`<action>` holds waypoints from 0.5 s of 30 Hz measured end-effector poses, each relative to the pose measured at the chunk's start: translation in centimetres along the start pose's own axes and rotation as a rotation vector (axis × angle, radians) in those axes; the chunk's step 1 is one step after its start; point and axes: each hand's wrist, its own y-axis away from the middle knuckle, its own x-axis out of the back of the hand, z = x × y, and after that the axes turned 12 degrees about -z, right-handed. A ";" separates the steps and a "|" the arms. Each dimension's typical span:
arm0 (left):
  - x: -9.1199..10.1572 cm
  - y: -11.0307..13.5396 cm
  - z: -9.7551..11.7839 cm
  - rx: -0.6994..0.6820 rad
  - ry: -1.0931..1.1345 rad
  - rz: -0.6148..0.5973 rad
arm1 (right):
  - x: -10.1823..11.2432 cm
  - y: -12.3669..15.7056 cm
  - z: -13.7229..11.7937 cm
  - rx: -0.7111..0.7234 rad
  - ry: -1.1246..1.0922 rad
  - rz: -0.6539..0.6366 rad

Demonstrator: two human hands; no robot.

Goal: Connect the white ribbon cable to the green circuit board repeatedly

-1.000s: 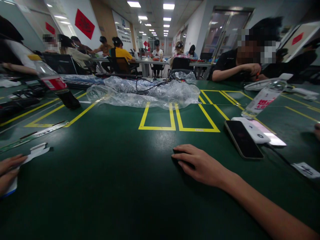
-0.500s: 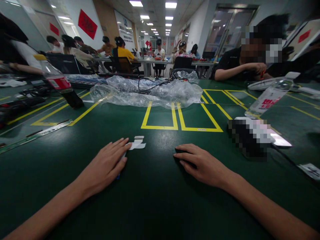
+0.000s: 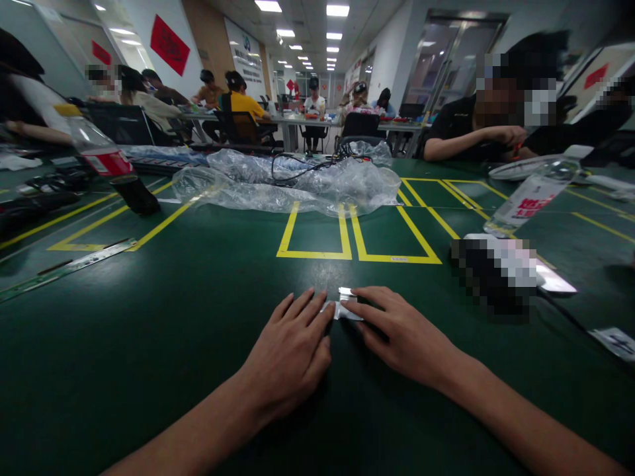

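Observation:
My left hand (image 3: 292,347) lies flat on the green table (image 3: 149,344), fingers stretched out over a small white flat piece (image 3: 344,305). Most of that piece is hidden under the palm; only its tip shows between my two hands. My right hand (image 3: 401,334) rests palm down just to the right, its fingertips touching the white tip. Whatever lies under the right palm is hidden.
Yellow taped rectangles (image 3: 357,238) lie ahead, with crumpled clear plastic (image 3: 292,182) and a black cable behind. A cola bottle (image 3: 106,165) stands at left, a metal ruler (image 3: 64,268) near it. At right lie a water bottle (image 3: 530,192) and a blurred-out device (image 3: 496,271). People sit around.
My left hand has slid the white piece from the far left edge across the table to the middle, up against my right hand. The right hand has stayed put.

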 end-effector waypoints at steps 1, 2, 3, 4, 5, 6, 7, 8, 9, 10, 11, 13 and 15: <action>0.1 0.2 0.3 0.000 0.006 0.003 | -0.1 0.0 -0.2 -0.008 0.021 -0.009; 0.2 0.3 0.6 0.000 0.011 0.011 | -0.2 0.1 -0.3 -0.012 0.039 -0.018; 0.4 0.4 0.7 -0.008 0.017 0.020 | -0.2 0.1 -0.5 -0.010 0.050 -0.026; 0.7 0.4 0.7 -0.020 0.024 0.028 | -0.3 0.1 -0.6 -0.001 0.055 -0.032; 0.9 0.4 0.7 -0.035 0.033 0.032 | -0.4 0.1 -0.7 0.009 0.055 -0.039; 1.2 0.4 0.7 -0.051 0.045 0.030 | -0.5 0.1 -0.7 0.017 0.054 -0.043; 1.4 0.4 0.6 -0.065 0.059 0.023 | -0.5 0.1 -0.7 0.024 0.052 -0.047; 1.7 0.4 0.5 -0.076 0.072 0.015 | -0.6 0.1 -0.7 0.029 0.051 -0.049; 1.9 0.4 0.5 -0.086 0.085 0.005 | -0.6 0.1 -0.7 0.034 0.048 -0.053; 2.0 0.4 0.4 -0.098 0.096 -0.002 | -0.6 0.1 -0.7 0.039 0.044 -0.058; 2.1 0.5 0.4 -0.116 0.105 -0.009 | -0.5 0.0 -0.8 0.045 0.038 -0.062; 2.2 0.6 0.1 -0.155 0.120 -0.021 | -0.4 0.0 -0.8 0.064 0.023 -0.075; 2.2 0.6 -0.5 -0.171 0.130 -0.023 | -0.1 0.0 -0.9 0.083 0.011 -0.094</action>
